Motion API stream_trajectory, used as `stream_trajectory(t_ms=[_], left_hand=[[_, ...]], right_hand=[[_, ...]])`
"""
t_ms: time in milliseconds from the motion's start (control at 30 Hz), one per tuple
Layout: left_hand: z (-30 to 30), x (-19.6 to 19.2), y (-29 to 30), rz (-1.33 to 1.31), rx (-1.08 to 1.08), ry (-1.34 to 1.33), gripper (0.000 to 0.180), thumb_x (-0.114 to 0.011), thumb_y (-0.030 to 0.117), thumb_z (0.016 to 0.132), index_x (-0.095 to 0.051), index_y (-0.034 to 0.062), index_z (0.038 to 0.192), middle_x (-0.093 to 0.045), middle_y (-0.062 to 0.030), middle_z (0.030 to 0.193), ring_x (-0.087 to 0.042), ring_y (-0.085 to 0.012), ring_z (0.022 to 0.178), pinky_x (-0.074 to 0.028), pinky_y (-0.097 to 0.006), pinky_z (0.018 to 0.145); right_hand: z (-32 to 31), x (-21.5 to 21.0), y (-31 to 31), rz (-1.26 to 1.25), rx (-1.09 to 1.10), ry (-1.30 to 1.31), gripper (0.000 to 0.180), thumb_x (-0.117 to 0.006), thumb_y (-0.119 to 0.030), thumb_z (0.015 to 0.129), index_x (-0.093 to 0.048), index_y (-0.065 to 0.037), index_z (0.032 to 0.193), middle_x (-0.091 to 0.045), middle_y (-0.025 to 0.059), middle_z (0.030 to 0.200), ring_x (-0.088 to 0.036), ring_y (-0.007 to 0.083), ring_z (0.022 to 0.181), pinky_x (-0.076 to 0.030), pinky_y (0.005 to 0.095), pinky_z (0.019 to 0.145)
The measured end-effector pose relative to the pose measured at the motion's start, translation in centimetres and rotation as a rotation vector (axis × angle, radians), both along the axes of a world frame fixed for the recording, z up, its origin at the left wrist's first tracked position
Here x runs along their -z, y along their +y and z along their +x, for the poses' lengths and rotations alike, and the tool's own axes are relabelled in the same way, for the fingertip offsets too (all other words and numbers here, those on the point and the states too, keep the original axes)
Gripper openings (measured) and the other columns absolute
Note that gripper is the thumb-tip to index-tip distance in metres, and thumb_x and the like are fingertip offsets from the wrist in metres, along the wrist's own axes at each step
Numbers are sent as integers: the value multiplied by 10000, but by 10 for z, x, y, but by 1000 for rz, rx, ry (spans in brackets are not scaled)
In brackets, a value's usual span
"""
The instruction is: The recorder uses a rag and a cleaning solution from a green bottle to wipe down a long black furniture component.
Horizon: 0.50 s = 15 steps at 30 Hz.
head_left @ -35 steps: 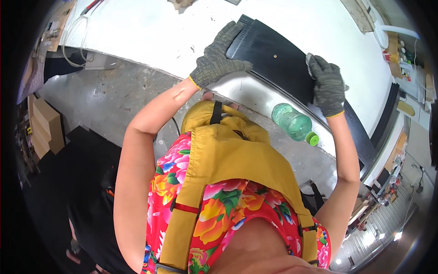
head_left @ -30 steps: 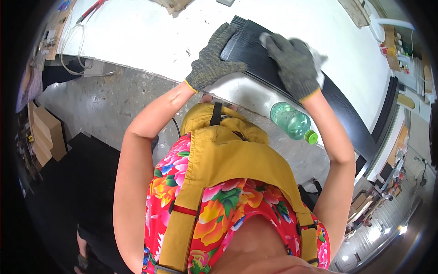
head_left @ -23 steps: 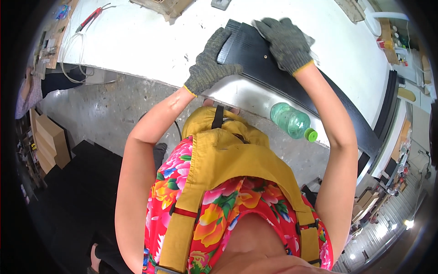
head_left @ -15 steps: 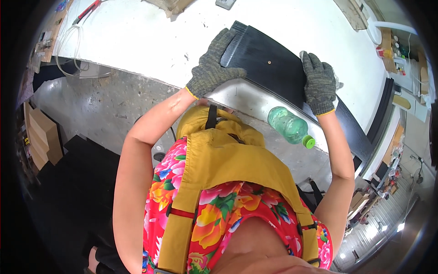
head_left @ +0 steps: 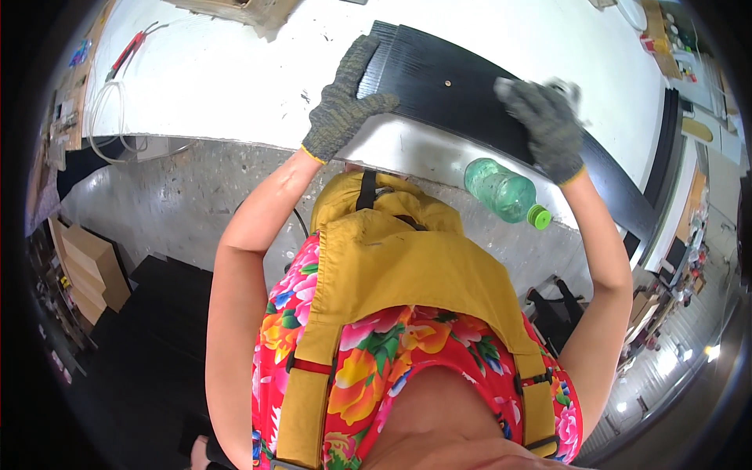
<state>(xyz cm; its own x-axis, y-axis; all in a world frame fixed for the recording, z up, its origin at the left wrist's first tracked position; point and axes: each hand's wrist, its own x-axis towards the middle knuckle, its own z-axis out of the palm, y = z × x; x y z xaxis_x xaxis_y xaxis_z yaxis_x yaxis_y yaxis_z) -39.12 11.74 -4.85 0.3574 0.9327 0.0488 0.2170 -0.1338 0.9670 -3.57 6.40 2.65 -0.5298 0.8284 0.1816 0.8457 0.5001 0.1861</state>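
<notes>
A long black board (head_left: 462, 110) with a small brass-coloured fitting in its face lies on the white tabletop (head_left: 235, 78). Against its ribbed left end rests my left hand (head_left: 345, 110), in a grey knitted glove, fingers stretched along the end and thumb apart along the near edge. My right hand (head_left: 546, 129), gloved alike and slightly blurred, lies over the board's right part. A whitish crumpled cloth (head_left: 570, 92) shows past its fingers, mostly hidden under the hand. Just nearer than the board is a green clear plastic bottle (head_left: 500, 190) with a bright green cap.
On the left of the table are a red-handled tool (head_left: 128, 53) and a loop of pale cord (head_left: 104, 106). Brown packaging (head_left: 249, 12) sits at the far edge. Dark strips (head_left: 660, 153) lie along the right side. Brown boxes (head_left: 92, 266) stand on the floor at left.
My right hand has shifted on the board with the cloth, which shows more now, and its fingers point further left. My left hand stays at the board's end. The whole view has shifted slightly.
</notes>
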Motion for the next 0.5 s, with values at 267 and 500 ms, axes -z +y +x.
stream_trajectory(t_ms=[267,500], left_hand=[[-3,-8,4,-79,68,-48,874,-782,220,838,-305,87,1558,-312,-129,1605,-271,-246,1492,-267,-376,1206],[0,-28,-4,113,58,100,830,-768,183,853,-316,45,1535,-356,-181,1563,-350,-288,1447,-317,-395,1184]], right_hand=[[162,13,-158,-86,751,41,810,-465,149,751,-535,-271,1441,-601,88,1360,-579,322,1148,-454,424,1042],[55,-10,-118,-176,394,12,681,-485,71,793,-593,-252,1382,-600,37,1359,-567,295,1168,-415,445,1075]])
